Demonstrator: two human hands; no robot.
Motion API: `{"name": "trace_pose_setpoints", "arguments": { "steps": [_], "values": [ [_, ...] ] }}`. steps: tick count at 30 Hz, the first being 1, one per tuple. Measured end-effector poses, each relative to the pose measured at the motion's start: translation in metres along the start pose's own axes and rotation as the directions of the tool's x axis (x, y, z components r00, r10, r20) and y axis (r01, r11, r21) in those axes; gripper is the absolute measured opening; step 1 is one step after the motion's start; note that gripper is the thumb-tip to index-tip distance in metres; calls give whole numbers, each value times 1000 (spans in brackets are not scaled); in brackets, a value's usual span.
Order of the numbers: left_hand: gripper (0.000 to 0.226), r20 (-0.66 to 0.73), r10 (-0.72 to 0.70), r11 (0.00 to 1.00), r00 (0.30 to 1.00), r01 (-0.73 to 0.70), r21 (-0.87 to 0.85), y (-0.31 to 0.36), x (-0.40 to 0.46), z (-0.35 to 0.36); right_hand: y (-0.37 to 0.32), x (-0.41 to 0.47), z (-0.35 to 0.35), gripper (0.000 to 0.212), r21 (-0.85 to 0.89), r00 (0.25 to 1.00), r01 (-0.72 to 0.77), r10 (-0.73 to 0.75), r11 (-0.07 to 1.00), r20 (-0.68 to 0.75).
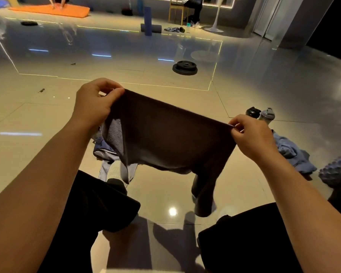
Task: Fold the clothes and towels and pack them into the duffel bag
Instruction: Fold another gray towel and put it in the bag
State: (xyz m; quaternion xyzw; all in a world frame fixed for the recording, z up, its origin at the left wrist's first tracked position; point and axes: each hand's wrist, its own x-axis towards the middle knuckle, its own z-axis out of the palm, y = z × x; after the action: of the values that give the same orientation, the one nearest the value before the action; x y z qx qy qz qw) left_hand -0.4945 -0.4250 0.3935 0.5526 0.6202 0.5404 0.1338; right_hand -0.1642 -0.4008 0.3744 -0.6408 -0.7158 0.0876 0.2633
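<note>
A dark brown towel [165, 134] hangs stretched in the air between my hands, above my knees. My left hand [95, 103] pinches its upper left corner. My right hand [252, 136] pinches its upper right corner. The towel's lower edge sags, and one end droops toward the floor at the lower right. Behind the towel's left side lies a blue-grey duffel bag [104, 152] on the floor, mostly hidden. A crumpled blue garment [291, 152] lies on the tiles to the right.
Two bottles [260, 114] stand beyond my right hand. A spiky purple ball [337, 170] sits at the right edge. A black weight plate [185, 67] lies farther out on the glossy tile floor. Foam rollers [149, 24], a chair and other people are at the back.
</note>
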Motion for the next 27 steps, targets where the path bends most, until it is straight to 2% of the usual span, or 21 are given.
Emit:
{"name": "trace_pose_setpoints", "arguments": {
  "steps": [2, 4, 7, 9, 13, 17, 18, 20, 23, 25, 27],
  "values": [
    [8, 4, -17, 1000, 1000, 17, -20, -2, 0, -5, 4, 3, 0, 19, -67, 999, -23, 21, 997, -30],
    [8, -23, -33, 999, 999, 33, -7, -4, 1, -9, 7, 6, 0, 20, -54, 997, -71, 69, 996, -46],
    [7, -38, -56, 998, 998, 57, 28, -9, 1, -14, 11, 10, -1, 12, 178, 988, -154, 155, 972, 7],
    [8, -33, -70, 995, 997, 72, 68, -12, 1, -17, 8, 8, -2, 6, 362, 981, -193, 179, 912, 72],
    [16, -70, -78, 987, 994, 87, 134, -17, 2, -20, -3, 1, -6, 6, 520, 980, -196, 141, 831, 144],
    [17, -57, -65, 978, 996, 75, 197, -9, -4, -5, -16, -4, -5, 8, 554, 994, -82, 29, 828, 103],
    [16, -5, -74, 978, 997, 73, 195, -5, -9, 3, -21, -5, -2, 9, 554, 997, -32, -16, 832, 82],
    [14, 203, -77, 987, 976, 46, 154, 8, -24, 23, -33, -7, 5, 13, 513, 991, 76, -120, 855, 54],
    [25, 506, -22, 1000, 862, 8, 29, 27, -46, 53, -51, -10, 20, 17, 409, 964, 219, -261, 886, 49],
    [32, 584, 7, 998, 811, 28, -51, 35, -53, 67, -58, -12, 26, 11, 385, 947, 255, -310, 887, 87],
    [33, 593, -10, 988, 805, 101, -121, 38, -52, 73, -59, -12, 28, 9, 376, 945, 256, -312, 891, 95]
  ]
}}
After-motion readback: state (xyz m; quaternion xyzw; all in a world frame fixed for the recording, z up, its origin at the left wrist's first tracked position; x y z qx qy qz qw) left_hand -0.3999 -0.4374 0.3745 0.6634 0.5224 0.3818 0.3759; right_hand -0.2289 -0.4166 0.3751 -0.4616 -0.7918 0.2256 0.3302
